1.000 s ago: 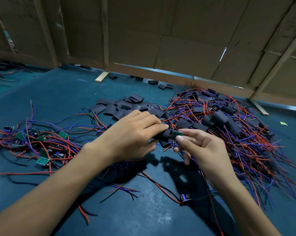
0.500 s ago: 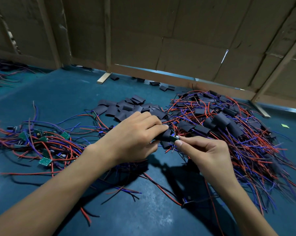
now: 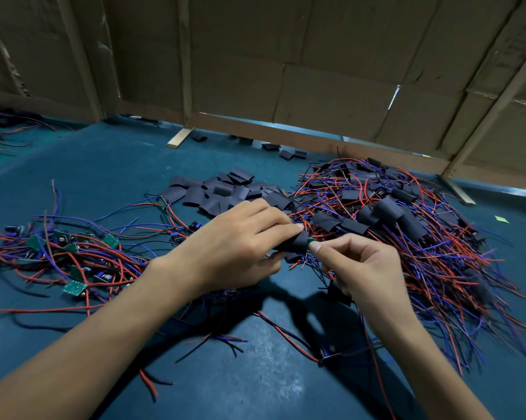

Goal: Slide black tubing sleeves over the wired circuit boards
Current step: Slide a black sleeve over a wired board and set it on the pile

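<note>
surface: teal mat (image 3: 89, 177)
far: cardboard wall (image 3: 331, 71), wood battens across it
far centre: loose wood strip (image 3: 180, 137) lying on mat
far right: small green scrap (image 3: 501, 219)

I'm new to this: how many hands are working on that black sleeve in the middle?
2. The left hand grips the black sleeve; the right hand pinches the green board at its end. No others show.

Two hands working: left hand (image 3: 240, 247), right hand (image 3: 361, 268); one sleeve (image 3: 295, 244) being held; loose sleeves, boards lying uncountable.
</note>
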`<state>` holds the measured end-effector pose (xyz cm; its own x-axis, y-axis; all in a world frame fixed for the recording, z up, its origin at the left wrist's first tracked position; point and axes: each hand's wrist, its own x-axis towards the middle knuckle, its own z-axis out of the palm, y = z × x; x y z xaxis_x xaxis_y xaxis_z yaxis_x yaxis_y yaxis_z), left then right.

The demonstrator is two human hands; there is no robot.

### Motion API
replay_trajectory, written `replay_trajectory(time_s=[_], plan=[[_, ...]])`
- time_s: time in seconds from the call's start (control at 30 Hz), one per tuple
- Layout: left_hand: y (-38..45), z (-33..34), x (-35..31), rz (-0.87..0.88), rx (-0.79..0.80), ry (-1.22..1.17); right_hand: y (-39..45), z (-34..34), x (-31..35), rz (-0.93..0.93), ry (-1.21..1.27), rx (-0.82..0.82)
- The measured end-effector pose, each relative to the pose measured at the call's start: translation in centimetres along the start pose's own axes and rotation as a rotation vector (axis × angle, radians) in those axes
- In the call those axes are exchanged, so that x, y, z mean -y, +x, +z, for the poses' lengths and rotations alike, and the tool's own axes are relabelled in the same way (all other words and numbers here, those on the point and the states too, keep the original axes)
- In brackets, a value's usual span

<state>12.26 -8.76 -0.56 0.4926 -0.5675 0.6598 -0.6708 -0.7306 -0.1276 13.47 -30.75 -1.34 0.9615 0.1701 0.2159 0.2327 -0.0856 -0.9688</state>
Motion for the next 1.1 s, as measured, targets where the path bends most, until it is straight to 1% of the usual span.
replay_trajectory(time_s=[0.07,0.13,0.2,0.3,0.37,0.43,0.53,0.6,0.67,0.7,0.73,0.77,0.8,0.83,0.9,0.93,0.97,1.0,1.1], plan=[[0.1,0.2,-0.3,0.021,-0.003,-0.007,-0.2,0.3,-0.4,-0.123,-0.127,0.002],[0.2,0.3,-0.3,0.024,-0.016,-0.006,-0.4,0.5,-0.5,-0.198,-0.196,0.017],[0.1,0.1,0.1,0.006,-0.045,-0.009,-0.3,0.3,-0.4,-0.213,-0.179,0.036],[0.0,0.2,0.3,0.003,-0.091,-0.029,-0.4,0.4,-0.1,-0.211,-0.089,0.057],[0.1,0.5,-0.2,0.006,-0.120,-0.096,-0.6,0.8,-0.1,-0.257,-0.119,0.014],[0.0,0.7,-0.2,-0.055,-0.107,-0.183,-0.7,0.7,0.1,-0.299,-0.126,-0.127],[-0.9,0.9,1.1,-0.217,0.047,-0.163,-0.2,-0.9,0.9,-0.391,-0.166,-0.403],[-1.7,1.4,2.2,-0.296,0.227,-0.088,0.3,-2.4,1.1,-0.407,-0.301,-0.564],[-2.2,2.3,2.5,-0.360,0.452,-0.014,1.1,-3.8,0.8,-0.364,-0.564,-0.614],[-2.4,2.6,2.5,-0.378,0.535,0.013,1.4,-4.2,0.5,-0.311,-0.700,-0.616],[-2.4,2.8,2.5,-0.388,0.576,0.023,1.5,-4.3,0.2,-0.234,-0.789,-0.620],[-2.4,2.8,2.5,-0.391,0.579,0.019,1.5,-4.0,0.1,-0.159,-0.820,-0.638],[-2.3,2.7,2.6,-0.389,0.559,0.010,1.4,-3.5,0.0,-0.136,-0.826,-0.669],[-2.2,2.5,2.8,-0.388,0.537,0.005,1.2,-2.9,0.0,-0.182,-0.839,-0.710],[-2.0,2.3,2.8,-0.406,0.502,-0.007,0.5,-1.6,-0.2,-0.346,-0.891,-0.756],[-2.0,2.2,2.7,-0.424,0.497,-0.018,0.3,-1.0,-0.4,-0.395,-0.908,-0.754],[-2.0,2.3,2.5,-0.442,0.508,-0.028,0.2,-0.5,-0.6,-0.402,-0.915,-0.735],[-1.9,2.3,2.4,-0.457,0.528,-0.037,0.3,-0.1,-0.8,-0.369,-0.910,-0.701],[-1.8,1.9,2.5,-0.491,0.584,-0.093,0.8,0.1,-1.4,-0.186,-0.926,-0.610]])
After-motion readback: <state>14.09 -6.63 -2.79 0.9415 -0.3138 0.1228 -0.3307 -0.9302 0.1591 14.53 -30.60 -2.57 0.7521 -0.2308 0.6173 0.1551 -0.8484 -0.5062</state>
